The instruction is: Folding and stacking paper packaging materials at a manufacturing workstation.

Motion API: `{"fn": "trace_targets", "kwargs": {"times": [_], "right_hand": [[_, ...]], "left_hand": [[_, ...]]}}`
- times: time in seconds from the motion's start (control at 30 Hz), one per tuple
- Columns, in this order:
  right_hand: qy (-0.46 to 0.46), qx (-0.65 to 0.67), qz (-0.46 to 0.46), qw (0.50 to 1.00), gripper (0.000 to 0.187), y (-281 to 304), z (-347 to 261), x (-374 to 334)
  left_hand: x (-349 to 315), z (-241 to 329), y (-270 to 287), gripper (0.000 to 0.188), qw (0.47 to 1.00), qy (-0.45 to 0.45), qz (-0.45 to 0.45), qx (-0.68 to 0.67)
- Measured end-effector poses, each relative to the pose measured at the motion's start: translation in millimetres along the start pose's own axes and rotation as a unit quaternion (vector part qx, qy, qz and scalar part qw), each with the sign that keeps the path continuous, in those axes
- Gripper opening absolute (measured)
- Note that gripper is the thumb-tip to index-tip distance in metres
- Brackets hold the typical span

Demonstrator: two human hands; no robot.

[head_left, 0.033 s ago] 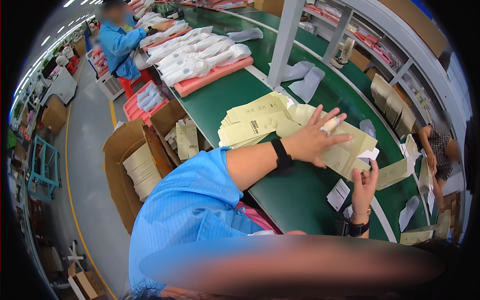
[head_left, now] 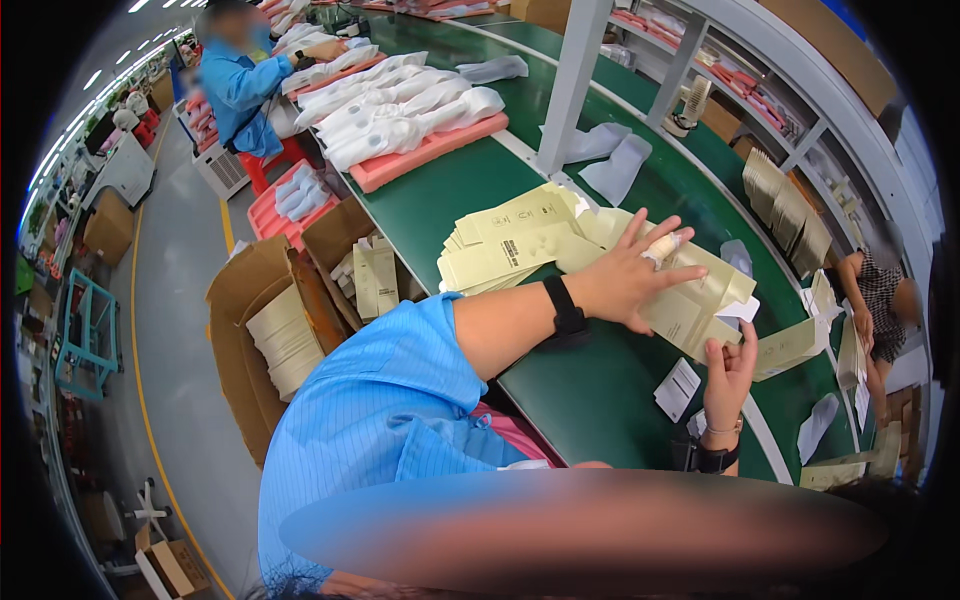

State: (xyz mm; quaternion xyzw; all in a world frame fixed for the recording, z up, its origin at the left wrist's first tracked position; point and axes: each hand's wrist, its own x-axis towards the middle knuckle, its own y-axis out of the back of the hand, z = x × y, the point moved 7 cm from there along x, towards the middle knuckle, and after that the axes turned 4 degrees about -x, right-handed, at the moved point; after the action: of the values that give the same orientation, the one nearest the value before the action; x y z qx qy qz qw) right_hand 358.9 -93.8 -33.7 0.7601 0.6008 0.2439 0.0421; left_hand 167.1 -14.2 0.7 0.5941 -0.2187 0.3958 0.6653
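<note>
My left hand (head_left: 648, 275) lies with its fingers spread over a pale yellow-green carton (head_left: 720, 290). One of its fingers has a pale wrap on it. My right hand (head_left: 730, 372) is at the carton's near right end, thumb and fingers closed about the white end flap (head_left: 738, 310); the exact grip is partly hidden. To the left of my left hand, several flat cartons (head_left: 500, 235) are fanned out in a stack on the green table (head_left: 570, 410). A small white printed card stack (head_left: 677, 388) lies beside my right hand.
Wrapped white goods lie on a pink foam tray (head_left: 430, 152) at the far left. Open cardboard boxes (head_left: 235, 350) stand by the table's left edge. A grey post (head_left: 572, 90) rises ahead. Co-workers sit at far left (head_left: 235, 85) and right (head_left: 885, 290); upright cartons (head_left: 790, 348) stand right.
</note>
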Motion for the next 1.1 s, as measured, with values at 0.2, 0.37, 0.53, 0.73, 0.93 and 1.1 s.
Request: {"fn": "trace_targets", "kwargs": {"times": [0.2, 0.37, 0.53, 0.73, 0.93, 1.1], "right_hand": [[0.096, 0.062, 0.049, 0.992, 0.063, -10, -37, -4], [0.183, 0.266, 0.061, 0.944, 0.068, -30, -62, -15], [0.155, 0.167, 0.081, 0.97, 0.079, -28, -34, -23], [0.211, 0.25, -0.054, 0.943, 0.069, -35, -57, -25], [0.339, -0.135, -0.059, 0.929, 0.044, -24, -75, -23], [0.305, -0.179, -0.058, 0.934, 0.036, -25, -88, -23]], "left_hand": [[0, 2, 16, 0.095, 0.997, 0.023, 0.076, -0.004], [-6, 15, 4, 0.075, 0.989, -0.072, 0.112, -0.067], [-4, 50, 11, 0.05, 0.984, -0.108, 0.101, -0.103], [-6, 50, 6, 0.042, 0.983, -0.126, 0.073, -0.114], [-8, 43, -5, 0.051, 0.985, -0.107, 0.056, -0.12], [-11, 32, -7, 0.062, 0.981, -0.106, 0.089, -0.136]]}}
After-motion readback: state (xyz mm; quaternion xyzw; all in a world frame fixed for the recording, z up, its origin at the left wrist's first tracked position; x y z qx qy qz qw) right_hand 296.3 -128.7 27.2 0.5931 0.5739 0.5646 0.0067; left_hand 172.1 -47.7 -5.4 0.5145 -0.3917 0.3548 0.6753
